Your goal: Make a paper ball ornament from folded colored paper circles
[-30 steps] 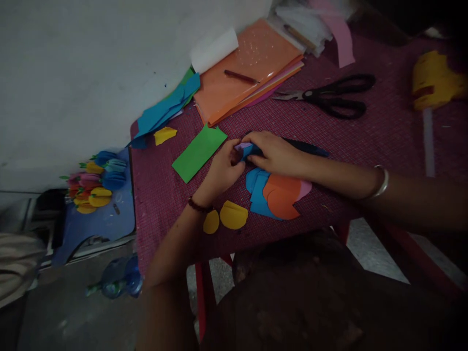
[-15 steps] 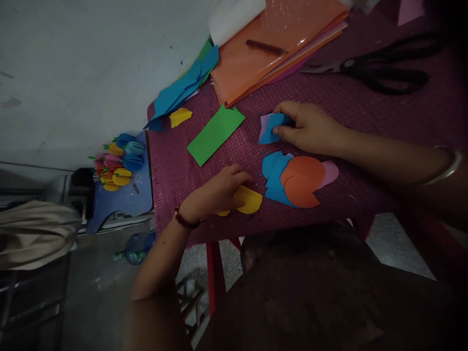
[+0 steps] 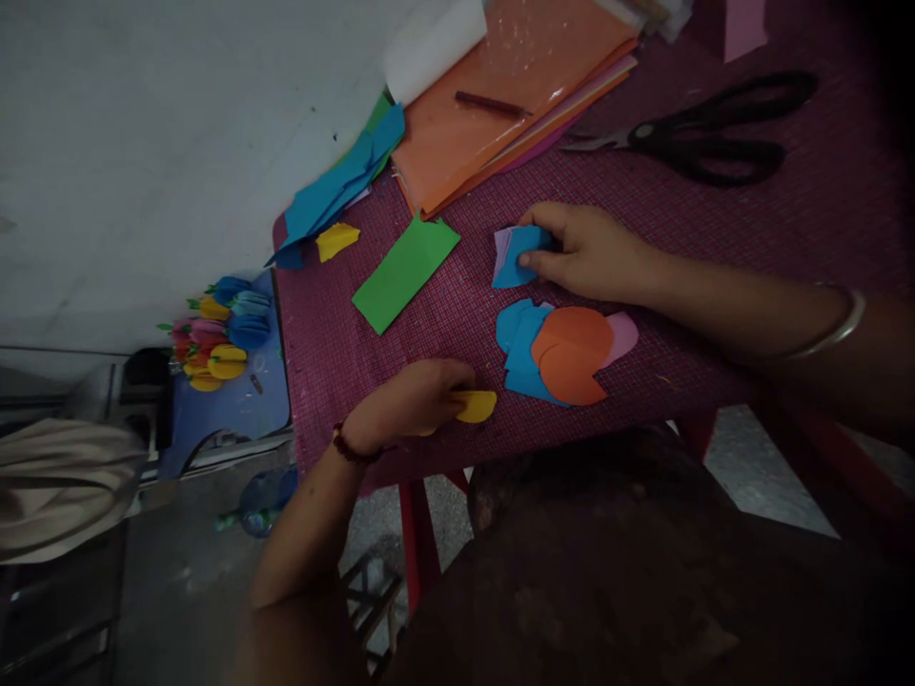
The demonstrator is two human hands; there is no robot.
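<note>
At the far nine o'clock side, off the table, a bunch of paper flowers (image 3: 218,333) in blue, yellow and pink lies on a blue surface (image 3: 235,410). The table (image 3: 335,362) is covered with a dark pink cloth. At its eleven o'clock corner lie blue paper scraps (image 3: 335,191), with a small yellow scrap (image 3: 335,240) just beside them and a green paper strip (image 3: 404,273) toward four o'clock from that. The left hand (image 3: 404,402) rests near the six o'clock edge of the table, its fingers curled closed over a yellow cut-out (image 3: 477,406). Only the end of this piece shows, coming out at three o'clock of the hand. At twelve o'clock of the table lies a stack of orange sheets (image 3: 500,57) with a dark pencil (image 3: 492,103) on top. The right hand (image 3: 593,252) is well apart from the left one, at about one o'clock from it. Its thumb and fingers pinch a folded blue piece (image 3: 516,257), which sticks out at nine o'clock of the hand. At six o'clock of this piece lies a pile of round cut-outs (image 3: 564,357), blue, orange and pink, touching neither hand. Black scissors (image 3: 701,143) lie at one o'clock of the right hand.
</note>
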